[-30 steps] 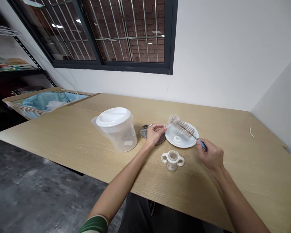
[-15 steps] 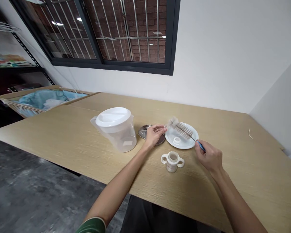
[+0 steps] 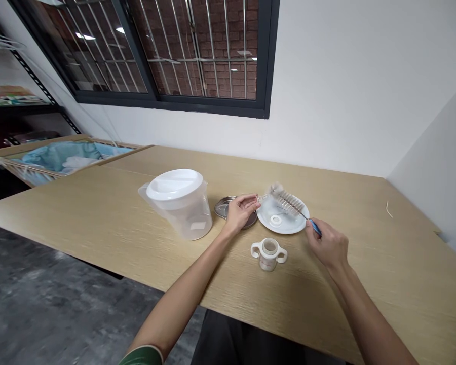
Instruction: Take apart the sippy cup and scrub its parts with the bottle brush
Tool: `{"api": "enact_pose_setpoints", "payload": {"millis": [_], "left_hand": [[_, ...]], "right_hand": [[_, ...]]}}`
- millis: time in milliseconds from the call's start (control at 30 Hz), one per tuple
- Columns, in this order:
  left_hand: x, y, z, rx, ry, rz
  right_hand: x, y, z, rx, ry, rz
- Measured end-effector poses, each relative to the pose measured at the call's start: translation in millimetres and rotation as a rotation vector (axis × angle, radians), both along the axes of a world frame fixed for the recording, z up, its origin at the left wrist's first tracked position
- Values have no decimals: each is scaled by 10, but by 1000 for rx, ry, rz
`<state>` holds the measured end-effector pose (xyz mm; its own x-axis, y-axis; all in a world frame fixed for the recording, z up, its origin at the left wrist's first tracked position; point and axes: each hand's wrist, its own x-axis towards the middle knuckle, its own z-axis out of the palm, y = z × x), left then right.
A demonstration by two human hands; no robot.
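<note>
My right hand (image 3: 329, 244) is closed round the blue handle of a bottle brush (image 3: 291, 203), whose pale bristles point left over a white plate (image 3: 299, 227). Between the fingertips of my left hand (image 3: 243, 210) is a small clear piece (image 3: 263, 197), too small to name surely; the brush's tip is just to its right. A white ring (image 3: 275, 220) lies on the plate. Partly hidden beneath my left hand sits a kidney-shaped metal tray (image 3: 221, 207). Nearer to me, a two-handled baby bottle (image 3: 268, 253) stands upright with its top uncovered.
A translucent pitcher (image 3: 186, 218) with a white lid stands left of the tray. At the far left is a basket (image 3: 53, 175) with blue cloth. A short pale strip (image 3: 389, 209) lies at the right of the wooden table (image 3: 365, 284). A barred window is behind.
The brush tip has drawn slightly right, away from the clear piece, which now shows more plainly at my left fingertips. The view has shifted a little; both hands keep their holds.
</note>
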<state>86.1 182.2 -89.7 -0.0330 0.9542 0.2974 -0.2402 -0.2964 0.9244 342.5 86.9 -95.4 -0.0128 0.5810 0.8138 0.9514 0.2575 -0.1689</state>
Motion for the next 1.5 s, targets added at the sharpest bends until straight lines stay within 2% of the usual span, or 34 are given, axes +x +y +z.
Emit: {"api": "enact_pose_setpoints", "payload": {"millis": [100,267,500,667,800,933,1167,1300,1500], "left_hand": [[7,18,-24,27,10,-3],[17,23,-44,84,24,13],[25,-13,-2,77,45,18],[2,-11,25,70,11,-1],[-16,17,7,-10,2,-54],[-14,32,5,-161,-181,-166],[-2,-63,139,-387,-324,-278],[18,-103,182,-436,-367,-305],[21,-88,164,-453,-447,-269]], "right_hand": [[28,2,4,-23,42,-30],[19,-2,-14,-11,-23,73],[35,16,-29,-51,-8,-78],[22,-2,2,-34,34,-42],[-5,-16,10,-30,38,2],[-19,-25,16,-16,49,54],[-35,-33,20,49,19,123],[-31,-32,17,51,18,113],[-22,-30,10,36,13,122]]}}
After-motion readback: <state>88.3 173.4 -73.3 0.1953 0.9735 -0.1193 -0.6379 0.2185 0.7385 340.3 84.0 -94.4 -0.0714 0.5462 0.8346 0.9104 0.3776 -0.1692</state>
